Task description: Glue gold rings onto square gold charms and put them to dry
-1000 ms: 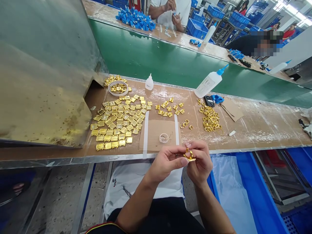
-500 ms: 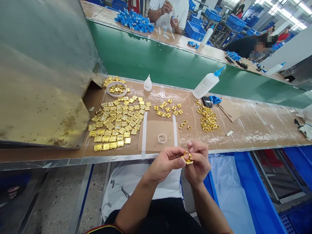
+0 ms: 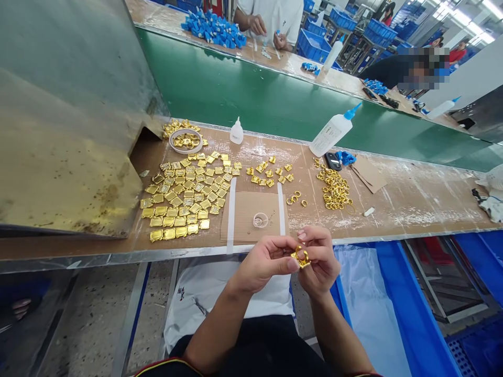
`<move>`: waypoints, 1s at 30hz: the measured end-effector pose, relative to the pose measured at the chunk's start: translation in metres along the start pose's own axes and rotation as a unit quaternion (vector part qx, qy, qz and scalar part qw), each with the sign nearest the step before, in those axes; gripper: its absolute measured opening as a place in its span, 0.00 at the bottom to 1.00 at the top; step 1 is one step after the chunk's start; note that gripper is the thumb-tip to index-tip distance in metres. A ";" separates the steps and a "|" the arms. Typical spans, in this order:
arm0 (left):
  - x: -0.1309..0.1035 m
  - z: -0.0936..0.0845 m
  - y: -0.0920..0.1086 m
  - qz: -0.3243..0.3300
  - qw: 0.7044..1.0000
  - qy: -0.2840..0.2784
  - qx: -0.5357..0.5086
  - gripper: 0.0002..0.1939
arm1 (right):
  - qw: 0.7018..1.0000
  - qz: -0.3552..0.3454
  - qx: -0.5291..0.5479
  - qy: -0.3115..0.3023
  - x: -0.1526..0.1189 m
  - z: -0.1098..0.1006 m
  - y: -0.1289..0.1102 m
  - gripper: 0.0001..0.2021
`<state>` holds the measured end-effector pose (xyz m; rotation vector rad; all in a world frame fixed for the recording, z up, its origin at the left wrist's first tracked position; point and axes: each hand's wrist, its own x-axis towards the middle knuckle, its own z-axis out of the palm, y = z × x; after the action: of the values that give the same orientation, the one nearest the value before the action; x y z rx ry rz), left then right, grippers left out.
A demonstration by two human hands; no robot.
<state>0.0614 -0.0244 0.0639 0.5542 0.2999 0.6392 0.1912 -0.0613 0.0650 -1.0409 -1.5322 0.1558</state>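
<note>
Just off the bench's front edge, my left hand (image 3: 264, 264) pinches a gold ring piece (image 3: 302, 258) between thumb and fingers. My right hand (image 3: 319, 262) holds the same piece from the other side, its fingers curled around it. Beyond my hands, a small clear cup (image 3: 260, 220) stands on a cardboard sheet (image 3: 239, 209) with white strips along its sides. Rows of flat gold pieces (image 3: 188, 186) cover the bench at the left. Several small gold pieces (image 3: 269, 173) lie behind the cardboard. Gold rings (image 3: 336, 188) are heaped at the right.
A small white bottle (image 3: 236, 131) and a large blue-tipped bottle (image 3: 332, 134) stand by the green divider (image 3: 236, 86). A metal housing (image 3: 70, 120) rises at the left. Across the divider, a person's hands (image 3: 257, 25) work near blue parts (image 3: 212, 29). A blue bin (image 3: 393, 283) sits at lower right.
The gold piece has tilted between my fingers, so its ring shows more clearly. Both hands stay nearly in place. Across the divider, the person's raised hand has come down.
</note>
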 end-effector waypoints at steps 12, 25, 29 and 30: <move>0.003 -0.002 -0.001 0.013 1.000 -0.021 -0.009 0.23 | 0.998 -0.016 -0.057 0.017 0.006 -0.001 -0.006 0.10; 0.001 -0.010 -0.004 0.300 0.935 0.072 0.175 0.11 | 0.987 -0.048 -0.151 -0.039 0.014 -0.005 -0.018 0.08; 0.005 -0.012 -0.003 0.243 0.966 0.074 0.043 0.22 | 0.987 -0.038 -0.125 -0.091 0.022 -0.004 -0.033 0.14; 0.006 -0.012 -0.003 0.224 0.972 0.072 0.010 0.25 | 0.989 -0.030 -0.106 -0.101 0.024 -0.004 -0.035 0.16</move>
<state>0.0623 -0.0177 0.0523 0.6021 0.3205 1.1181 0.1795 -0.0681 0.1054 -1.1724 -1.7906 0.0575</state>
